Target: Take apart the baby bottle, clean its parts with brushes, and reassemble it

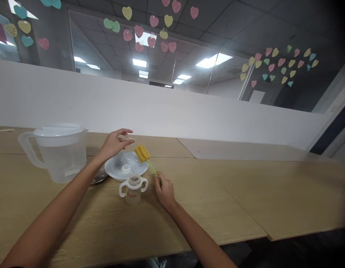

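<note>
My right hand (165, 190) is closed round the green handle of a bottle brush with a yellow sponge head (142, 153), which points up and to the left. My left hand (116, 142) is raised over a white bowl (112, 172), thumb and fingers pinching a small, pale, translucent piece (125, 138) whose kind I cannot make out. A thin line slants down from it across the bowl. Inside the bowl lies a white ring-shaped cap (125, 169). In front of the bowl stands an uncapped baby bottle (133, 196), upright, with two white side handles and red print.
A lidded translucent pitcher (63, 154) stands on the left behind my left forearm. A shiny metal dish (100, 175) shows partly beside the bowl. The wooden table (211, 201) meets a white low wall (166, 111) with glass above, dotted with heart-shaped notes.
</note>
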`<move>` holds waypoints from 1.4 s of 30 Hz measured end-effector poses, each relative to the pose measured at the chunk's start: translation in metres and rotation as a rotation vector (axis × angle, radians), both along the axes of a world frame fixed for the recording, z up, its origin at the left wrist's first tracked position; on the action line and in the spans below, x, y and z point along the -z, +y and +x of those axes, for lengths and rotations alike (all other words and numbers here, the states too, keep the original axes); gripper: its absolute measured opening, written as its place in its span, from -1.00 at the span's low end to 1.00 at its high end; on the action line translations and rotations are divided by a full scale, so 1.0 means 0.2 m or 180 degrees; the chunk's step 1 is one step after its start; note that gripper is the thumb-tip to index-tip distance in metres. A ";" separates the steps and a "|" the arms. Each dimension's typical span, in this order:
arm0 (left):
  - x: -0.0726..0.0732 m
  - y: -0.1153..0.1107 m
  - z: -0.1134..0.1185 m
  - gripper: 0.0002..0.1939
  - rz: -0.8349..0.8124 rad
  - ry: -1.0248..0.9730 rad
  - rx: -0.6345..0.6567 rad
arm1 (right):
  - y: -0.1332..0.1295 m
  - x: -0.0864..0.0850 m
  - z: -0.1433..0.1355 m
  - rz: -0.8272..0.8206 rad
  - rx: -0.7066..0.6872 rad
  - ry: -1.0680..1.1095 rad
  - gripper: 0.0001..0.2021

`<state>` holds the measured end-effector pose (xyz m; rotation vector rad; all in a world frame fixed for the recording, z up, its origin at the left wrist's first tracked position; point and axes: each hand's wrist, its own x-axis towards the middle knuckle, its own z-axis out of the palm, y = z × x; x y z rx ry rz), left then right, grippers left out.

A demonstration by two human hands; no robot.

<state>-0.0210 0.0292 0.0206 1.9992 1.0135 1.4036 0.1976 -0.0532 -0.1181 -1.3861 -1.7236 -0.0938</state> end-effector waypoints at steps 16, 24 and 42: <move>0.12 0.24 -0.43 -0.87 -0.1608 0.2688 -0.0437 | 0.00 0.00 0.01 0.0052 0.0067 0.0037 -0.63; 0.27 0.31 -0.41 -0.75 -0.2017 0.2801 -0.0522 | 0.01 0.01 0.01 0.0029 -0.0053 0.0040 -0.62; 0.11 0.25 -0.29 -0.69 -0.0917 0.3309 -0.0685 | -0.01 0.00 0.00 0.0000 -0.0150 0.0054 -0.60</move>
